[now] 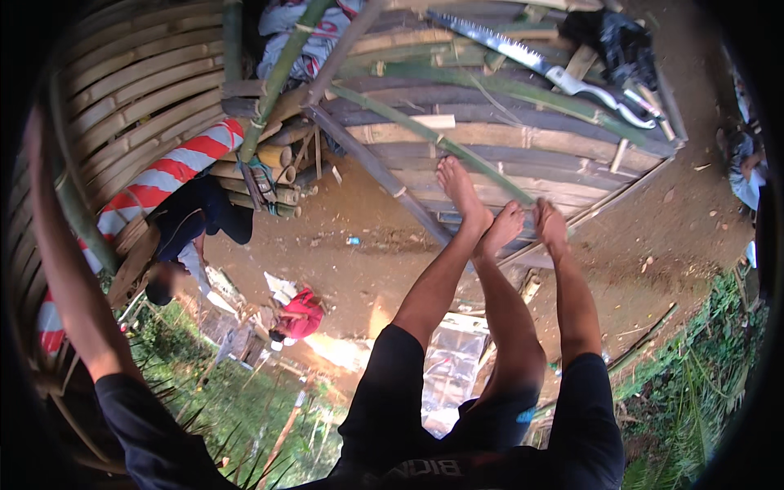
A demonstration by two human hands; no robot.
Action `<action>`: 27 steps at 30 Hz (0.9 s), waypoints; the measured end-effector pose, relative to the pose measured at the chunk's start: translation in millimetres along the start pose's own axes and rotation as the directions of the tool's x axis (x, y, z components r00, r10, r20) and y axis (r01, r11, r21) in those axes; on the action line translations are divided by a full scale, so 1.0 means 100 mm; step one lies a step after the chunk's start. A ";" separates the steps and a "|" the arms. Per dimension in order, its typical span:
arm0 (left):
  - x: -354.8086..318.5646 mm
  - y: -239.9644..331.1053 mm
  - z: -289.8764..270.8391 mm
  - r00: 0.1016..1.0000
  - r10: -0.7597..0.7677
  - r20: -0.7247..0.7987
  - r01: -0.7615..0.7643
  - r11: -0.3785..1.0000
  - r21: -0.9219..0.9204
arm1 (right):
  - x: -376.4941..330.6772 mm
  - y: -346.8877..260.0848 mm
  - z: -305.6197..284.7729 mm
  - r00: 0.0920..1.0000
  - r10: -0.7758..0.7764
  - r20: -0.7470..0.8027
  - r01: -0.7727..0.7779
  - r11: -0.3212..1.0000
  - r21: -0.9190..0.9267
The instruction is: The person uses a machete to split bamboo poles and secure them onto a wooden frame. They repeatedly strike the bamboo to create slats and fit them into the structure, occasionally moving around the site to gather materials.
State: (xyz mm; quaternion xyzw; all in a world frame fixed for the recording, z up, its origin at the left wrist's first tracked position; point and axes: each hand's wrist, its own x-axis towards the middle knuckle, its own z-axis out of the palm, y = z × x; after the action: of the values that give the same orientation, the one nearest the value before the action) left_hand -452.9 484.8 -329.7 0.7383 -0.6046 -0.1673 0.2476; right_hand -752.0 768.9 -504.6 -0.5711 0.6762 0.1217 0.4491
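My right hand (550, 222) is closed around the near end of a long green bamboo strip (441, 139), which runs up and left over a platform of bamboo slats (490, 132). Both my bare feet (462, 189) rest at the platform's near edge, close to that hand. At the far left my left arm stretches upward, and my left hand (34, 135) sits in the dark rim of the picture beside a curved bamboo slat wall (139, 77); its fingers cannot be made out. A handsaw (523, 61) with a pale handle lies on the platform's far side.
A black plastic bag (627, 47) lies near the saw, and white sacks (304, 41) sit beyond a green pole. A red-and-white wrapped pole (167, 175) slants at left. People in dark clothes (204, 214) and red (302, 314) are nearby; another person (745, 167) is at right.
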 end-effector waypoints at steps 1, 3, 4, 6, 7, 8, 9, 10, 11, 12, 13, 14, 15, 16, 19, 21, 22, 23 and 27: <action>0.84 0.08 -0.83 0.978 0.197 -0.073 -0.183 0.969 0.168 | -0.20 -0.13 -0.17 0.999 -0.054 0.002 0.054 0.994 0.091; 2.19 0.17 -2.22 0.935 0.335 -0.116 -0.241 0.839 0.488 | -0.59 -0.59 -0.80 0.994 -0.044 0.102 0.021 0.976 0.216; 2.68 0.15 -2.85 0.949 0.299 -0.105 -0.175 0.771 0.612 | -0.82 -0.88 -1.15 0.998 -0.036 0.060 0.024 0.981 0.191; 3.12 -0.13 -3.69 0.995 0.080 -0.066 -0.008 0.695 0.719 | -1.23 -1.45 -1.92 0.996 0.039 0.083 -0.046 0.996 0.077; 3.16 -0.26 -3.94 0.999 0.010 -0.054 0.031 0.708 0.705 | -1.43 -1.62 -2.18 0.997 0.054 0.058 -0.057 0.998 0.041; 3.14 -0.33 -4.04 0.998 0.008 -0.056 0.029 0.768 0.639 | -1.66 -1.69 -2.40 0.999 0.048 0.022 -0.049 0.997 0.058; 3.01 -0.37 -4.03 0.989 0.095 -0.113 -0.023 0.856 0.517 | -1.86 -1.73 -2.61 0.999 0.033 -0.012 -0.032 0.996 0.078; 2.87 -0.36 -3.90 0.970 0.170 -0.172 -0.093 0.918 0.386 | -2.05 -1.77 -2.78 0.999 0.028 -0.040 -0.024 0.995 0.099; 2.68 -0.27 -3.77 0.975 0.142 -0.172 -0.101 0.968 0.231 | -2.27 -1.81 -2.94 0.998 0.033 -0.056 -0.026 0.994 0.110; 2.36 0.04 -3.56 0.973 0.090 -0.212 -0.064 0.990 0.127 | -2.41 -1.84 -3.14 0.996 0.031 -0.082 -0.021 0.992 0.125; 2.03 0.25 -3.40 0.972 -0.191 -0.136 0.193 0.981 0.005 | -2.52 -1.86 -3.31 0.994 0.022 -0.104 -0.008 0.991 0.136; 1.67 0.43 -3.21 0.942 -0.332 -0.048 0.313 0.922 -0.228 | -2.62 -1.87 -3.44 0.992 0.021 -0.128 0.004 0.982 0.190; 1.34 0.51 -3.05 0.824 -0.538 0.179 0.561 0.728 -0.394 | -2.74 -1.87 -3.57 0.991 0.024 -0.129 0.003 0.978 0.207; 1.00 0.43 -2.88 0.654 -0.560 0.508 0.748 0.380 -0.544 | -2.83 -1.89 -3.68 0.991 0.025 -0.130 0.005 0.975 0.224; 0.42 1.18 -2.57 0.587 -0.397 0.706 0.794 0.111 -0.598 | -2.89 -1.96 -4.01 0.992 0.023 -0.125 0.010 0.967 0.253; 0.29 1.38 -2.48 0.604 -0.268 0.751 0.746 -0.140 -0.651 | -2.92 -2.03 -4.06 0.990 -0.001 -0.140 0.038 0.964 0.263; 0.26 1.46 -2.48 0.640 -0.218 0.737 0.703 -0.220 -0.676 | -2.94 -2.04 -4.05 0.986 -0.023 -0.168 0.068 0.962 0.263; 0.26 1.51 -2.47 0.652 -0.246 0.718 0.706 -0.150 -0.692 | -2.92 -2.03 -4.04 0.978 -0.054 -0.199 0.106 0.960 0.258; 0.24 1.80 -2.60 0.641 -0.479 0.600 0.705 0.058 -0.707 | -2.96 -1.93 -3.98 0.972 -0.109 -0.208 0.170 0.938 0.302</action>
State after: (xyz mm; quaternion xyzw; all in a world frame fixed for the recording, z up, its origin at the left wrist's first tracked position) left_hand -451.7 477.7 -12.2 0.6267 -0.0652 -0.6306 0.4531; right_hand -785.3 633.6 9.1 -0.5469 0.6839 -0.0755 0.4769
